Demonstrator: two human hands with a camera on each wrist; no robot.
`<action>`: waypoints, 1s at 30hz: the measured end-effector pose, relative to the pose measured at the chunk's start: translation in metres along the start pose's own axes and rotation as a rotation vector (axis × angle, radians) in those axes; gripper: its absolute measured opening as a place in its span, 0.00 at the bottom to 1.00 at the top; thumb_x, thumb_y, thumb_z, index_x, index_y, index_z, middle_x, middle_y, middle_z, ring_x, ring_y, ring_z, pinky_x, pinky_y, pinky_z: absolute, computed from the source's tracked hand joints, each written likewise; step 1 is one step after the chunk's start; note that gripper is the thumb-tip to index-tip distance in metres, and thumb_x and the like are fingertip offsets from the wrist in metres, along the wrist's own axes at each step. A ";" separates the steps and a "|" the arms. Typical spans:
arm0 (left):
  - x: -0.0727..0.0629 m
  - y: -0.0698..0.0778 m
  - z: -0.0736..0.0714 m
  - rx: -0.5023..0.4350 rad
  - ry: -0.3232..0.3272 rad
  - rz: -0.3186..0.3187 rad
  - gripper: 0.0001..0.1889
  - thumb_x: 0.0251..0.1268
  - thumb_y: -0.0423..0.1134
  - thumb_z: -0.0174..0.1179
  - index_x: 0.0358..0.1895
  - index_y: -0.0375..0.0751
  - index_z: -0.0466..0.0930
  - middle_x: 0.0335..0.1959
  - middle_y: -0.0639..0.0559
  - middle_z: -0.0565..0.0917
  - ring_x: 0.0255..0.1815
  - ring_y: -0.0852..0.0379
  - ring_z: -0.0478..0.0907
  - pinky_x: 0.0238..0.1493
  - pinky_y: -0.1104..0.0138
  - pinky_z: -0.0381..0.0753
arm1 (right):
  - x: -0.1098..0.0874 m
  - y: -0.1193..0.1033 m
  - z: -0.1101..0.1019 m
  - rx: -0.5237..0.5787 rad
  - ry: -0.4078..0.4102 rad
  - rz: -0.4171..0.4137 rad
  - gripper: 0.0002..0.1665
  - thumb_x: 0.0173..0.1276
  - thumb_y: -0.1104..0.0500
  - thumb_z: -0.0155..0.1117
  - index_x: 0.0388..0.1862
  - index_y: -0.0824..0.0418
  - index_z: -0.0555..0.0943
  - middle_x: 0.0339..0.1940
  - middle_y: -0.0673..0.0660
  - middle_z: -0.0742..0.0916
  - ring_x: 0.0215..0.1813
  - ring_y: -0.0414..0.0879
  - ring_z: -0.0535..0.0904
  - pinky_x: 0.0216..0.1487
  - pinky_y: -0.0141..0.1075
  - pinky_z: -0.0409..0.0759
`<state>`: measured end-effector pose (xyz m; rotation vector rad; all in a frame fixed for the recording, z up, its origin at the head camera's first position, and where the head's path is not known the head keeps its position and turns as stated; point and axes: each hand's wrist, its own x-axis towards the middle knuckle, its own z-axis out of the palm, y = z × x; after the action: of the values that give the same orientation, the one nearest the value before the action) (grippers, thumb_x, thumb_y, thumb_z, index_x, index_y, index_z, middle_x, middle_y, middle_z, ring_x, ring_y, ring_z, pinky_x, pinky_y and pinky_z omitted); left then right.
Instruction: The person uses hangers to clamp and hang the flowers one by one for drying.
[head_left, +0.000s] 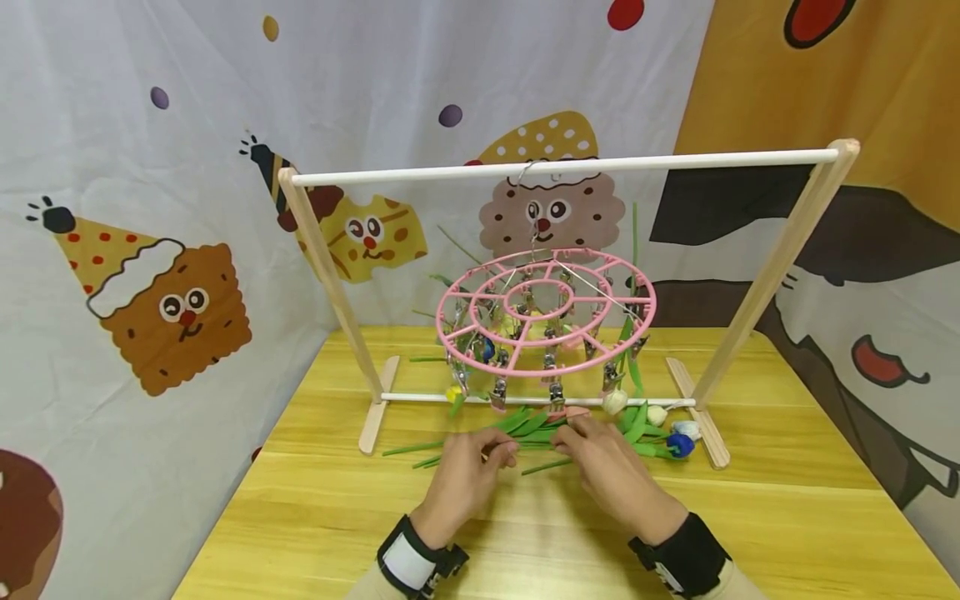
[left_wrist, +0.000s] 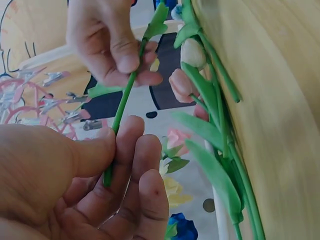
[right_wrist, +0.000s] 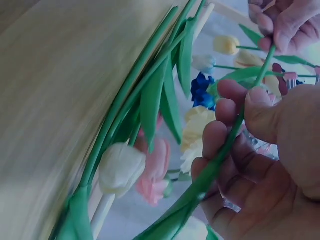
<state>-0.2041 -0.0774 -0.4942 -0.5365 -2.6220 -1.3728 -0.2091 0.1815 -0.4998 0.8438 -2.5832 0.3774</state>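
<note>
An artificial flower stem (left_wrist: 125, 102), green with a leaf (right_wrist: 180, 210), spans both hands above the tabletop. My left hand (head_left: 467, 473) pinches its bare end between thumb and fingers. Further up toward the leaf, my right hand (head_left: 611, 475) holds it with thumb and curled fingers. I cannot tell which bloom belongs to this stem. Beside the hands lie several more artificial tulips, among them a white tulip (right_wrist: 121, 169), a pink tulip (left_wrist: 181, 84) and a blue tulip (head_left: 681, 446) at the right.
A pink round clip hanger (head_left: 512, 371) hangs by its hook from the white top bar (head_left: 420, 174) of a wooden stand (head_left: 333, 287), just beyond the hands. Metal clips (head_left: 556, 395) dangle beneath it, some with flowers. A low crossbar (head_left: 420, 397) joins the feet.
</note>
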 end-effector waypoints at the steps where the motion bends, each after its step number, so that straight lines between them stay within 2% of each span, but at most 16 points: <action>1: 0.000 0.000 -0.001 0.000 0.007 -0.005 0.09 0.88 0.39 0.69 0.46 0.45 0.97 0.32 0.55 0.96 0.36 0.49 0.95 0.32 0.73 0.85 | -0.001 0.002 0.000 -0.006 0.005 -0.002 0.15 0.74 0.69 0.84 0.50 0.51 0.92 0.44 0.48 0.88 0.49 0.45 0.86 0.56 0.53 0.91; 4: 0.000 0.001 -0.003 0.004 0.020 -0.022 0.09 0.88 0.40 0.69 0.48 0.42 0.97 0.33 0.55 0.96 0.36 0.49 0.95 0.32 0.73 0.84 | -0.003 0.007 -0.002 -0.007 0.035 -0.010 0.10 0.76 0.64 0.84 0.49 0.52 0.92 0.45 0.49 0.90 0.51 0.47 0.88 0.56 0.53 0.91; 9: 0.000 0.004 -0.006 0.026 0.027 -0.040 0.08 0.88 0.40 0.70 0.48 0.43 0.97 0.34 0.57 0.96 0.35 0.56 0.93 0.31 0.73 0.83 | -0.005 0.012 -0.006 0.000 0.103 -0.053 0.04 0.79 0.59 0.81 0.49 0.52 0.93 0.41 0.47 0.88 0.46 0.44 0.86 0.49 0.46 0.88; 12: -0.001 0.007 -0.007 0.010 0.034 -0.051 0.08 0.88 0.42 0.70 0.47 0.45 0.97 0.35 0.57 0.97 0.36 0.58 0.92 0.32 0.73 0.84 | -0.005 0.011 -0.010 0.010 0.140 -0.072 0.06 0.77 0.59 0.83 0.49 0.51 0.93 0.41 0.46 0.88 0.45 0.42 0.84 0.47 0.45 0.86; 14: -0.002 0.010 -0.008 -0.002 0.043 -0.048 0.08 0.87 0.42 0.70 0.47 0.46 0.97 0.37 0.56 0.97 0.37 0.58 0.93 0.32 0.73 0.85 | -0.005 0.009 -0.013 0.023 0.168 -0.088 0.10 0.74 0.60 0.86 0.50 0.50 0.94 0.43 0.47 0.90 0.46 0.43 0.86 0.50 0.47 0.89; 19: -0.004 0.018 -0.010 -0.011 0.076 -0.004 0.07 0.87 0.41 0.71 0.49 0.47 0.97 0.39 0.52 0.99 0.38 0.56 0.95 0.37 0.73 0.89 | 0.001 0.001 -0.021 0.052 0.242 -0.142 0.18 0.68 0.62 0.89 0.53 0.49 0.94 0.48 0.48 0.93 0.51 0.45 0.90 0.49 0.47 0.89; 24: -0.008 0.024 -0.011 -0.025 0.116 0.063 0.08 0.87 0.43 0.71 0.53 0.47 0.97 0.44 0.53 0.99 0.42 0.57 0.95 0.46 0.71 0.93 | 0.003 -0.005 -0.027 0.064 0.299 -0.167 0.17 0.67 0.63 0.89 0.51 0.49 0.95 0.46 0.48 0.93 0.46 0.44 0.88 0.43 0.42 0.83; 29: -0.012 0.031 -0.013 -0.083 0.138 0.087 0.13 0.90 0.49 0.69 0.64 0.53 0.95 0.53 0.55 0.98 0.45 0.58 0.95 0.48 0.67 0.95 | 0.002 -0.007 -0.032 0.063 0.333 -0.169 0.18 0.65 0.65 0.89 0.50 0.51 0.95 0.49 0.50 0.94 0.49 0.46 0.91 0.48 0.49 0.90; 30: -0.012 0.031 -0.014 -0.089 0.144 0.093 0.13 0.91 0.50 0.68 0.65 0.53 0.94 0.52 0.55 0.98 0.45 0.58 0.95 0.47 0.67 0.95 | 0.002 -0.007 -0.032 0.066 0.339 -0.172 0.16 0.67 0.65 0.87 0.50 0.51 0.95 0.49 0.50 0.95 0.50 0.46 0.92 0.50 0.51 0.91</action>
<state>-0.1821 -0.0750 -0.4656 -0.5420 -2.4022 -1.4470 -0.1974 0.1872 -0.4695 0.9277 -2.1806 0.5085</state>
